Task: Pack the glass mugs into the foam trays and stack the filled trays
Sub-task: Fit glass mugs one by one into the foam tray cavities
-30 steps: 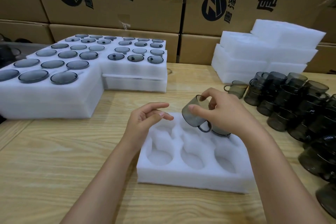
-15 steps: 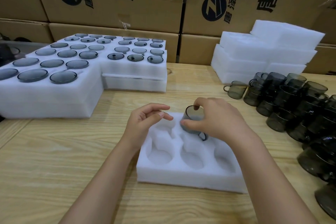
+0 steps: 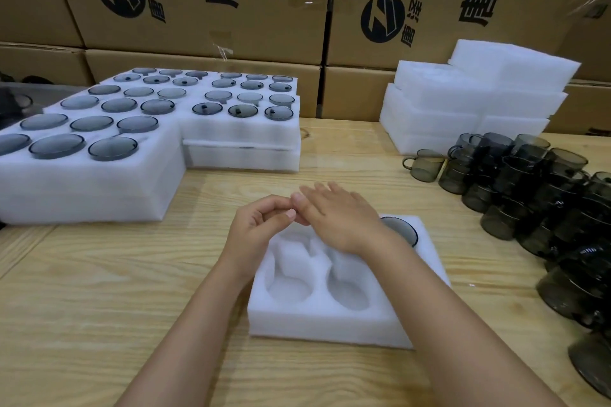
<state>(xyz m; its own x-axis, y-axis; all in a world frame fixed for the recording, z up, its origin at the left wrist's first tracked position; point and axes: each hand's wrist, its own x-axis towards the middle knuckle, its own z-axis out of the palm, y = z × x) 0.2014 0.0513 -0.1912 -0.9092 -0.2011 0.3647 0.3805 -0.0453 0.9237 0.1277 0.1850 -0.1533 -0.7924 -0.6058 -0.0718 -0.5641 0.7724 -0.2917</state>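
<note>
Both hands empty: right hand (image 3: 340, 218) flat pressing down over foam tray (image 3: 330, 324), probably seating a mug; left hand (image 3: 261, 228) loosely curled at 9 o'clock

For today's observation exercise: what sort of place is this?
Probably a packing area in a warehouse or factory: stacked printed cardboard cartons, foam trays filled with glass mugs, and loose mugs waiting on a wooden table.

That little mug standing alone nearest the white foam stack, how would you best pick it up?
Probably by the rim of the lone mug, from above: it stands upright, mouth open and clear. Its handle juts left, free for a pinch too; on its right the crowded mugs block the way.
</note>
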